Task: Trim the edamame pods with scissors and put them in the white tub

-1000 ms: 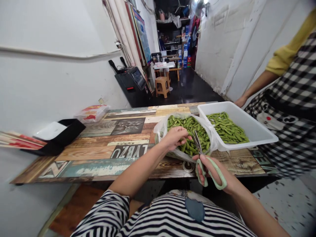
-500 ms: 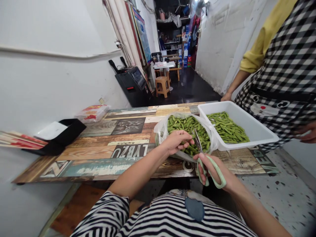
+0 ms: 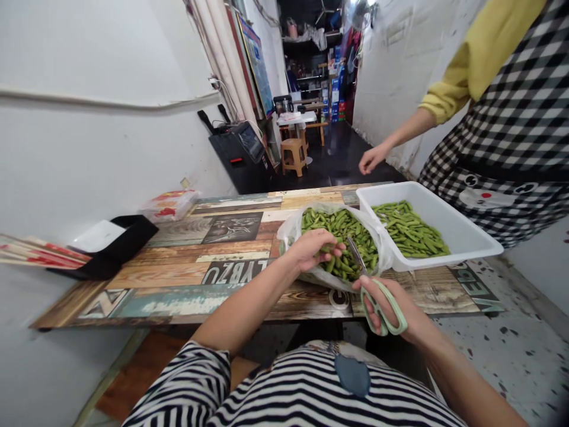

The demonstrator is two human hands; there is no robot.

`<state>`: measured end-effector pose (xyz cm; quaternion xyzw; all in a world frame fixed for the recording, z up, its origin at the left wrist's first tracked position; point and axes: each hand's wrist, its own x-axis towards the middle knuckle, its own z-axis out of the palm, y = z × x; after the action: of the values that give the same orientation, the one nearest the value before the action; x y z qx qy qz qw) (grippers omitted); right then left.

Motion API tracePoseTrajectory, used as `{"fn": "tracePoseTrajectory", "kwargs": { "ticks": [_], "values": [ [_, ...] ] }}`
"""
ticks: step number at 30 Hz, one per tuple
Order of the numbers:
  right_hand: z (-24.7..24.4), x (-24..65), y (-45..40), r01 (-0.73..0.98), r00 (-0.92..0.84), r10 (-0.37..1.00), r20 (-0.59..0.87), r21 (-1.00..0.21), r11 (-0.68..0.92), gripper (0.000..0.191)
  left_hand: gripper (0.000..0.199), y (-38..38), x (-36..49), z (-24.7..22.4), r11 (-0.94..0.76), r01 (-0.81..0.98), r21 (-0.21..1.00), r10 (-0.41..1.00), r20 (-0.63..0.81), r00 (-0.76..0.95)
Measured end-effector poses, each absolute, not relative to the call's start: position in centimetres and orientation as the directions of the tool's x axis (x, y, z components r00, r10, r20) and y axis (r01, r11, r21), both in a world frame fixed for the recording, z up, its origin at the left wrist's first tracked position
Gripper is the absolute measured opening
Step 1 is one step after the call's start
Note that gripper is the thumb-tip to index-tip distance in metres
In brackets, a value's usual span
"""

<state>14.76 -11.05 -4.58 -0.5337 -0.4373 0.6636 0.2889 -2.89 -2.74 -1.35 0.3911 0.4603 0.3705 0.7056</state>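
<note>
My right hand (image 3: 393, 302) is closed through the pale green handles of a pair of scissors (image 3: 361, 261), whose blades point away from me and look nearly together. The blades lie over edamame pods (image 3: 331, 225) heaped in a translucent plastic bag (image 3: 291, 228). At the near left of this heap, my left hand (image 3: 313, 248) has its fingers curled; green shows between them, seemingly an edamame pod, partly hidden by the fingers. Right beside the bag stands a white plastic tub (image 3: 471, 237) with more edamame pods (image 3: 411, 231) along its left side.
A wood-patterned table (image 3: 240, 249) carries all this. At its left are a black holder (image 3: 128, 237) with chopsticks (image 3: 40, 252) and a plastic-wrapped pack (image 3: 169, 204). Across the table, a co-worker in a checked apron (image 3: 502, 148) reaches a hand (image 3: 373, 159) past the tub.
The scissor blades have closed from a wider gap and moved slightly apart from my left hand. The co-worker's hand has left the tub's far rim and swung leftward.
</note>
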Motion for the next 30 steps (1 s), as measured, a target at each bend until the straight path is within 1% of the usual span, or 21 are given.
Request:
{"fn": "tracePoseTrajectory", "kwargs": {
  "ticks": [2, 4, 6, 7, 8, 9, 10, 12, 14, 15, 16, 17, 19, 21, 23, 25, 30],
  "values": [
    [-4.7, 15.3, -11.2, 0.049, -0.302, 0.855, -0.422, -0.902, -0.428, 0.048, 0.014, -2.2, -3.2, -1.0, 0.373, -0.16, 0.914, 0.912, -0.329, 0.244],
    [-4.8, 15.8, -11.3, -0.005, -0.338, 0.856, -0.391, -0.909, -0.417, 0.047, 0.014, -1.6, -3.4, -0.7, 0.296, -0.089, 0.951, 0.937, -0.271, 0.222],
    [-4.9, 16.1, -11.4, -0.049, -0.349, 0.861, -0.37, -0.91, -0.411, 0.048, 0.018, -1.0, -3.5, -0.7, 0.192, 0.088, 0.978, 0.949, -0.207, 0.236],
    [-5.0, 16.2, -11.4, -0.063, -0.345, 0.863, -0.368, -0.909, -0.413, 0.049, 0.02, -0.8, -3.6, -0.8, 0.111, 0.211, 0.971, 0.953, -0.165, 0.256],
    [-5.0, 16.3, -11.5, -0.072, -0.34, 0.865, -0.368, -0.907, -0.414, 0.05, 0.022, -0.7, -3.5, -1.0, 0.013, 0.346, 0.938, 0.952, -0.117, 0.283],
    [-5.0, 16.3, -11.5, -0.07, -0.337, 0.865, -0.371, -0.907, -0.416, 0.051, 0.023, -0.6, -3.4, -1.2, -0.099, 0.478, 0.873, 0.945, -0.069, 0.32],
    [-5.0, 16.3, -11.5, -0.06, -0.334, 0.865, -0.376, -0.907, -0.417, 0.052, 0.025, -0.6, -3.3, -1.4, -0.208, 0.594, 0.777, 0.933, -0.023, 0.358],
    [-4.8, 16.2, -11.6, -0.021, -0.327, 0.866, -0.379, -0.913, -0.408, 0.052, 0.029, -0.8, -3.0, -2.0, -0.372, 0.743, 0.557, 0.903, 0.032, 0.428],
    [-4.6, 16.1, -11.8, 0.021, -0.316, 0.869, -0.381, -0.918, -0.395, 0.053, 0.029, -0.8, -2.7, -2.5, -0.462, 0.798, 0.387, 0.875, 0.056, 0.48],
    [-4.6, 16.1, -11.8, 0.036, -0.312, 0.87, -0.383, -0.919, -0.392, 0.053, 0.027, -0.8, -2.5, -2.6, -0.489, 0.801, 0.344, 0.865, 0.075, 0.496],
    [-4.6, 16.1, -11.8, 0.048, -0.308, 0.871, -0.383, -0.92, -0.388, 0.052, 0.025, -0.7, -2.4, -2.7, -0.502, 0.797, 0.336, 0.86, 0.096, 0.501],
    [-4.6, 16.1, -11.8, 0.064, -0.305, 0.872, -0.384, -0.921, -0.383, 0.051, 0.024, -0.6, -2.4, -2.8, -0.501, 0.786, 0.362, 0.861, 0.117, 0.495],
    [-4.7, 16.1, -11.8, 0.116, -0.3, 0.878, -0.372, -0.928, -0.354, 0.049, 0.023, -0.3, -2.4, -2.7, -0.461, 0.743, 0.485, 0.88, 0.141, 0.454],
    [-4.8, 16.1, -11.7, 0.183, -0.305, 0.884, -0.354, -0.933, -0.311, 0.048, 0.025, -0.2, -2.5, -2.5, -0.385, 0.675, 0.629, 0.904, 0.109, 0.414],
    [-4.8, 16.1, -11.6, 0.238, -0.323, 0.882, -0.343, -0.932, -0.275, 0.047, 0.029, -0.4, -2.6, -2.3, -0.321, 0.609, 0.726, 0.914, 0.067, 0.401],
    [-4.8, 16.1, -11.4, 0.267, -0.342, 0.878, -0.336, -0.93, -0.252, 0.045, 0.029, -0.7, -2.6, -2.2, -0.292, 0.567, 0.77, 0.914, 0.051, 0.402],
    [-5.0, 15.7, -11.0, 0.29, -0.323, 0.882, -0.343, -0.923, -0.252, 0.042, 0.027, -1.4, -2.5, -1.9, -0.261, 0.555, 0.79, 0.905, 0.0, 0.426]
  ]
}}
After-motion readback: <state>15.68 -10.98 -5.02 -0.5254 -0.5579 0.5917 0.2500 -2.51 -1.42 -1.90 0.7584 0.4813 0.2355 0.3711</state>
